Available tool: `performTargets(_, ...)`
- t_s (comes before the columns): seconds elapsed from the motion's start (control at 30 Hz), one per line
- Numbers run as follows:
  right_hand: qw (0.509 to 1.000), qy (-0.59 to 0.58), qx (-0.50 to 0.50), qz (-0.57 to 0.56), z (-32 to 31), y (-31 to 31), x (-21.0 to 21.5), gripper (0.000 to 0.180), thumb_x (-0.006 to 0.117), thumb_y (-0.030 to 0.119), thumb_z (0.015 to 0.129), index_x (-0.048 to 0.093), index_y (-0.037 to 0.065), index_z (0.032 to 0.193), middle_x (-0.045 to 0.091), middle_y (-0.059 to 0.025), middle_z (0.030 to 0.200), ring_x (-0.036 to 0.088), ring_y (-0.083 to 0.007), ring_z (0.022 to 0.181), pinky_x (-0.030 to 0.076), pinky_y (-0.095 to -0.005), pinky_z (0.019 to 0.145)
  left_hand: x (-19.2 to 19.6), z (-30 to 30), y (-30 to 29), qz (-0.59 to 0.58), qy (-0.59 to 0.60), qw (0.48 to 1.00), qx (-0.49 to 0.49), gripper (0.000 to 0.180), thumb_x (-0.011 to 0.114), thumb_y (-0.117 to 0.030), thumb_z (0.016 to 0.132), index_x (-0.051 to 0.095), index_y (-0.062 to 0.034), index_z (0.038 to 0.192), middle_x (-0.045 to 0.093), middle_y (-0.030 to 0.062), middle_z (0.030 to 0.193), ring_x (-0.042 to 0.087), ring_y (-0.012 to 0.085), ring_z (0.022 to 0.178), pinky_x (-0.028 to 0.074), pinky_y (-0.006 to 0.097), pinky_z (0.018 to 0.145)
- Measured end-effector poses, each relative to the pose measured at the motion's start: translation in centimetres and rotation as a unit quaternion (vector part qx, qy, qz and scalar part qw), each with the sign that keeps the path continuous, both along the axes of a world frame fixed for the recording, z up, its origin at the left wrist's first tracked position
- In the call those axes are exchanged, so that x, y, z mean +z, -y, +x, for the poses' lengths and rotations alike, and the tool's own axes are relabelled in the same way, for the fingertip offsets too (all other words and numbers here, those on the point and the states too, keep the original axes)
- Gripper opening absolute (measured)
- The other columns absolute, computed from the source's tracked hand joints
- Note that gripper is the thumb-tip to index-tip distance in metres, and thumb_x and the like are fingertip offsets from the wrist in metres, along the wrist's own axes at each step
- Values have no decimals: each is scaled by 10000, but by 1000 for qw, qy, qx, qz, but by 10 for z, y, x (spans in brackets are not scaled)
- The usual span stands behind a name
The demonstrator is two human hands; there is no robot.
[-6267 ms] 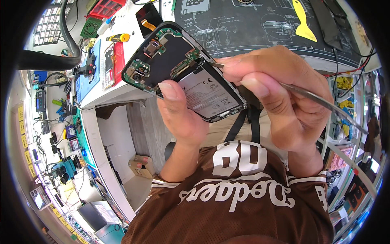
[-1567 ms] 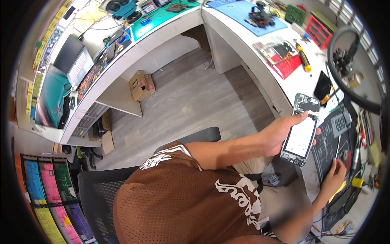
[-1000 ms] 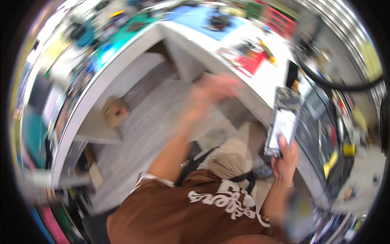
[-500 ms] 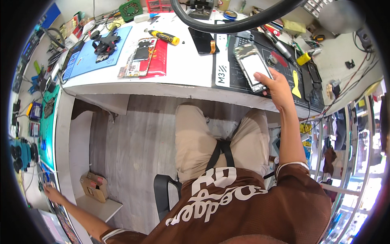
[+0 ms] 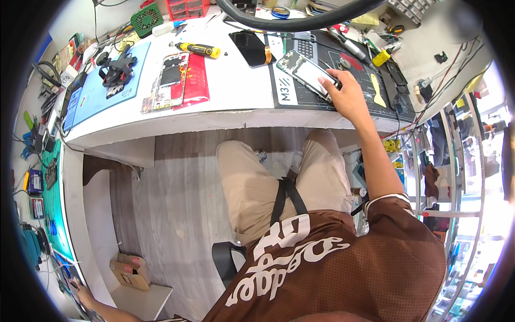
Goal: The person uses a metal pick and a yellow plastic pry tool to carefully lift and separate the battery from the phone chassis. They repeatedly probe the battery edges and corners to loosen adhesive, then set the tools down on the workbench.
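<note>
My right hand grips the near right end of an opened phone, thumb on top. A white panel fills much of the phone, and mottled dark parts show at its far end. It is tilted over a black work mat on the white bench. Far off at lower left, my left hand reaches to the side desk, its fingers closed around something small and dark that I cannot make out. Left of the mat are a black phone screen with an orange flex cable and an opened phone body partly over a red sheet.
A yellow-black screwdriver lies behind the red sheet. On a blue mat stands a black clamp holder. A yellow spudger rests right of my hand. A thick black hose arches across the top. A cardboard box sits low at left.
The view has shifted, moving the bench leftward in the picture. My right hand still holds the phone, now turned more sideways. My left hand appears lower along the side desk.
</note>
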State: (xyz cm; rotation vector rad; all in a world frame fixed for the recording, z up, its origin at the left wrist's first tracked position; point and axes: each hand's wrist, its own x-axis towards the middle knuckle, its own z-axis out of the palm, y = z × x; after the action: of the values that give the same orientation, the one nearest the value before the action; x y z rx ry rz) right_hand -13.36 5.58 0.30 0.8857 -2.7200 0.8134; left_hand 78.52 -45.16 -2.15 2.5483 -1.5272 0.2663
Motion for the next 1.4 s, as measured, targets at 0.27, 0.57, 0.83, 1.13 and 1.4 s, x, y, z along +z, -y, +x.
performTargets(0.27,995,-70,-7,-73,1,-11,-9,387,699,370,971,732,51,1187,698,-147,1192,589,-306,1158,449,-400,1023,6,-18,-6,-106,-42,993,-34,478,563,-477,986,551,-67,1232,602,101,1033,569,223,919,440,369,793)
performTargets(0.57,950,-6,36,-310,-2,-18,11,337,665,343,1020,750,30,1112,745,-50,1004,646,-126,905,508,-257,802,20,-38,-31,-299,-249,911,-135,347,552,-429,989,582,-90,1059,545,53,866,510,182,755,405,332,685)
performTargets(0.83,864,182,164,-440,87,-9,34,452,482,352,1101,712,-32,1034,666,-57,766,584,-94,646,455,-238,596,39,-81,-100,-262,-608,689,-295,384,564,-460,970,558,-107,1123,540,24,855,515,168,753,413,344,720)
performTargets(1.13,674,315,567,-353,219,47,0,724,442,416,1103,145,41,1647,362,-211,1627,376,-296,1496,315,-390,1210,66,-467,-309,107,-650,586,-471,872,776,-399,822,343,-60,1498,494,63,1264,506,205,1140,411,378,1001)
performTargets(1.4,475,602,259,-587,166,-25,-20,763,233,607,1083,166,82,1633,340,-136,1621,357,-243,1479,345,-416,1193,34,-665,-450,186,-426,555,-690,1078,805,-450,872,169,-23,1631,342,203,1463,423,323,1317,372,440,1119)
